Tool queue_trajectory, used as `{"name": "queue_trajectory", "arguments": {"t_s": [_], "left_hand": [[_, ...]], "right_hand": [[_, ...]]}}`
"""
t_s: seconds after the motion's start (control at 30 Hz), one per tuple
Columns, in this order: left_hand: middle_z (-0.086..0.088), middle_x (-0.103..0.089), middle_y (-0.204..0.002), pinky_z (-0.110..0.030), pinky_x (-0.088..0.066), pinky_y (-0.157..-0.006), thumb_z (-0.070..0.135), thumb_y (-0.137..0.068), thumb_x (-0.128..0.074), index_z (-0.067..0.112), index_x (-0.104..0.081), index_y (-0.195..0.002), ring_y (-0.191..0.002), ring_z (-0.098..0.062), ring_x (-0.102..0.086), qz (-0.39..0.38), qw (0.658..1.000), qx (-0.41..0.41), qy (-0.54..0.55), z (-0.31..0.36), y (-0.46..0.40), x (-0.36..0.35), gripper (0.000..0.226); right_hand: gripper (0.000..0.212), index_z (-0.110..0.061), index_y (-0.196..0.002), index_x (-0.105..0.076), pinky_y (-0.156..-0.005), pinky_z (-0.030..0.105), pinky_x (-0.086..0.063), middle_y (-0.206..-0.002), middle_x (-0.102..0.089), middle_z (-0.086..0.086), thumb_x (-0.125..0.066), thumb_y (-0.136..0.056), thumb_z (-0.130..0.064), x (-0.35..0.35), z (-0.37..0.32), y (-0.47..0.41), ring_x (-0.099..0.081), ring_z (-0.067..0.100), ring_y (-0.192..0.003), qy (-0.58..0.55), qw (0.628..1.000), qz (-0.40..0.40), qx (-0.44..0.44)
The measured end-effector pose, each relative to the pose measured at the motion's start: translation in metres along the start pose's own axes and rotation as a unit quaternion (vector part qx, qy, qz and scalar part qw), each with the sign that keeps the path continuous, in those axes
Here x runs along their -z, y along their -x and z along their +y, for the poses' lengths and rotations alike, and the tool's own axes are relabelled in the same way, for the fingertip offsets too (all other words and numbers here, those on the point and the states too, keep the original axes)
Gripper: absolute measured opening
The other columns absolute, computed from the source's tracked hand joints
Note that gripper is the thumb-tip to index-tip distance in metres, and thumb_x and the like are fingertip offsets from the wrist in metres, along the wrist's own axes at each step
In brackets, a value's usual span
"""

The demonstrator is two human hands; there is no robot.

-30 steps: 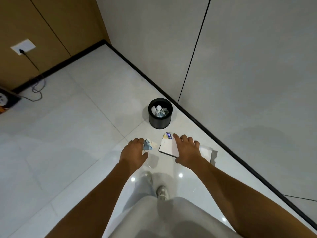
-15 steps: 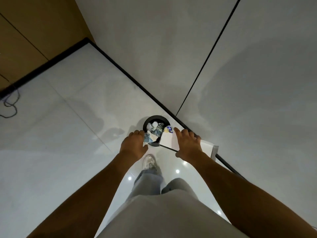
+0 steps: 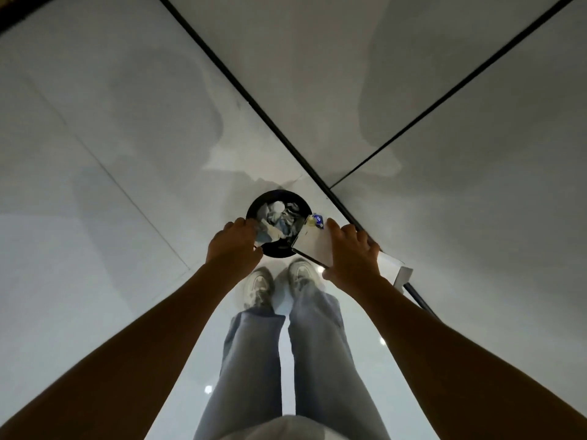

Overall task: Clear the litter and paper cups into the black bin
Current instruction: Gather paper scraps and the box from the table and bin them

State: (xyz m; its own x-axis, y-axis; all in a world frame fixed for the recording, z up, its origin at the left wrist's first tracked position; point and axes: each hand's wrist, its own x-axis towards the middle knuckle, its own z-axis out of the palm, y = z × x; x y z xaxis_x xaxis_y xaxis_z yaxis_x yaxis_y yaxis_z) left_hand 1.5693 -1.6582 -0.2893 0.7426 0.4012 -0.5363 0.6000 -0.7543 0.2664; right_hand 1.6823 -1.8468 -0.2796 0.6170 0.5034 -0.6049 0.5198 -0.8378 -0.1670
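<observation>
The person stands over the black bin (image 3: 279, 228), which sits on the floor (image 3: 95, 185) near the wall's dark skirting line (image 3: 241, 90), already holding crumpled paper and wrappers. The left hand (image 3: 233, 244) grips a wad of crumpled litter (image 3: 263, 234) directly over the bin's near rim. The right hand (image 3: 351, 252) clasps a white flat board (image 3: 313, 246), fingers curled over its edge, with a small blue wrapper (image 3: 316, 220) resting loose at the board's far end, at the bin's right rim. No paper cups can be made out with certainty (the bin contents are too jumbled).

Risk noted: the wrapper is unsecured and sits at the rim, not over the centre; a tilt begun too early or sideways would likely drop it onto the floor. The bin looks fairly full, so added litter may spill back out.
</observation>
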Motion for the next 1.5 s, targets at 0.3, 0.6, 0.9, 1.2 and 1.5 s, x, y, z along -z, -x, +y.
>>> {"name": "queue_trajectory", "arguments": {"t_s": [0.3, 0.6, 0.9, 1.2, 1.5], "left_hand": [[-0.012, -0.038, -0.143, -0.039, -0.041, -0.099, 0.039, -0.082, -0.070, 0.008, -0.028, -0.143, -0.128, -0.029, -0.042, -0.093, 0.993, 0.057, -0.044, 0.009, -0.109, -0.096, 0.080], [-0.008, -0.059, -0.119, -0.032, -0.046, -0.085, 0.029, -0.093, -0.053, 0.009, -0.049, -0.126, -0.107, -0.024, -0.056, -0.016, 0.994, 0.100, 0.044, -0.023, -0.080, -0.110, 0.039], [-0.005, -0.052, -0.133, -0.033, -0.043, -0.095, 0.032, -0.096, -0.048, 0.012, -0.044, -0.135, -0.121, -0.022, -0.049, -0.011, 0.987, 0.140, 0.078, -0.064, -0.085, -0.134, 0.044], [-0.004, -0.050, -0.135, -0.032, -0.045, -0.083, 0.032, -0.094, -0.051, 0.013, -0.049, -0.131, -0.120, -0.023, -0.050, 0.045, 0.981, 0.145, 0.120, -0.126, -0.124, -0.191, 0.042], [-0.005, -0.050, -0.135, -0.034, -0.045, -0.085, 0.030, -0.094, -0.052, 0.013, -0.050, -0.131, -0.119, -0.025, -0.050, 0.068, 0.979, 0.143, 0.131, -0.156, -0.156, -0.236, 0.040]], "right_hand": [[0.102, -0.026, -0.146, -0.011, -0.104, 0.049, -0.035, -0.136, -0.038, 0.006, -0.079, -0.071, -0.038, -0.069, 0.044, -0.094, -0.039, 0.028, -0.127, 0.019, 0.999, -0.038, 0.001], [0.101, -0.025, -0.147, -0.013, -0.097, 0.047, -0.038, -0.133, -0.042, 0.009, -0.078, -0.072, -0.038, -0.089, 0.014, -0.121, -0.043, 0.029, -0.122, 0.024, 0.995, -0.091, 0.007], [0.105, -0.017, -0.151, -0.006, -0.101, 0.050, -0.035, -0.147, -0.031, 0.013, -0.074, -0.075, -0.042, -0.141, -0.029, -0.188, -0.035, 0.034, -0.131, 0.072, 0.988, -0.137, 0.004], [0.106, -0.004, -0.151, -0.008, -0.103, 0.050, -0.033, -0.152, -0.024, 0.019, -0.067, -0.080, -0.056, -0.230, -0.068, -0.271, -0.030, 0.036, -0.136, 0.091, 0.985, -0.137, -0.053], [0.084, -0.003, -0.150, -0.015, -0.109, 0.053, -0.026, -0.153, -0.021, 0.022, -0.051, -0.090, -0.049, -0.293, -0.072, -0.314, -0.024, 0.038, -0.139, 0.138, 0.987, -0.074, -0.037]]}}
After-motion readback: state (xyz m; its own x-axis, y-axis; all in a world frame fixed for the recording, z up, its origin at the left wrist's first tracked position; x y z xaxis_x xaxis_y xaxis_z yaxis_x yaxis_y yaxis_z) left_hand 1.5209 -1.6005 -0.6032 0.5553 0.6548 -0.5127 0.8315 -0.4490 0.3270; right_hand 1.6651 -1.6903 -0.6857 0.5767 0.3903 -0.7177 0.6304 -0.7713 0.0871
